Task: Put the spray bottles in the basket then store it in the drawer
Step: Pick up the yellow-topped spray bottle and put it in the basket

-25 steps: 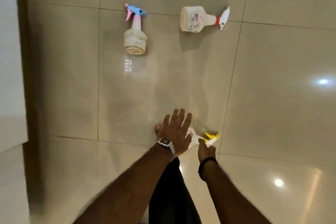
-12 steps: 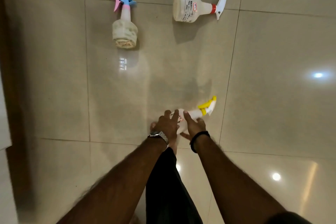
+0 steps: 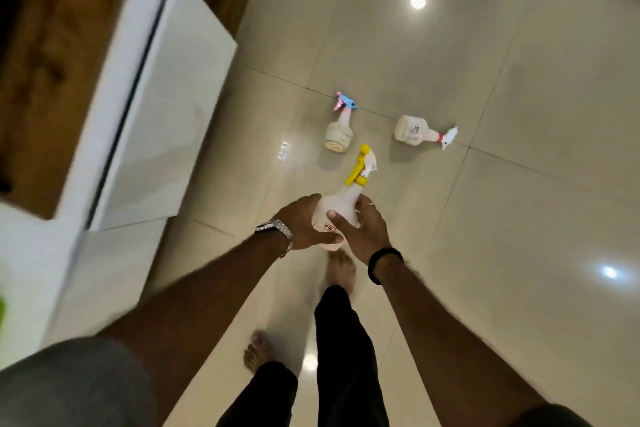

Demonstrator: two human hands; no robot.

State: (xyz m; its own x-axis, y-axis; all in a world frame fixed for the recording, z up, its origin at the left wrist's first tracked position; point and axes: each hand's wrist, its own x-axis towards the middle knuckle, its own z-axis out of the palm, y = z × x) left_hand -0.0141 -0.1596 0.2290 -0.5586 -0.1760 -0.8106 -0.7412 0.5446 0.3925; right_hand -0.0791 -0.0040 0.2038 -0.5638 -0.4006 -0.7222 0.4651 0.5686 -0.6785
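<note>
Left hand [image 3: 304, 222]: wrapped round the left side and base of the yellow-trigger bottle [image 3: 341, 210], thumb laid across its lower end; a metal-link watch [image 3: 277, 232] on the wrist.
Right hand [image 3: 363, 230]: clasping the same bottle from the right, thumb pressed on its front, a ring on one finger, a dark band [image 3: 384, 263] at the wrist.
Yellow-trigger bottle: translucent white plastic, rounded body narrowing to a neck, yellow spray head pointing away from the person; held in the air above the floor [image 3: 519, 184].
Blue-and-pink bottle [image 3: 339, 130]: lying on the floor just beyond the held one, pale ridged body.
Red-collared bottle [image 3: 420, 133]: lying to its right, squat white body with a label, white trigger.
Floor: large glossy beige tiles with thin dark joints, mirroring ceiling lights.
Cabinet [image 3: 166, 90]: smooth white panels at left, blurred, wood-brown surface behind.
Change: half a second ago both hands gripped the bottle low at the tiles; it is now lifted, and the person stands taller, with bare feet and the cabinet in view.
</note>
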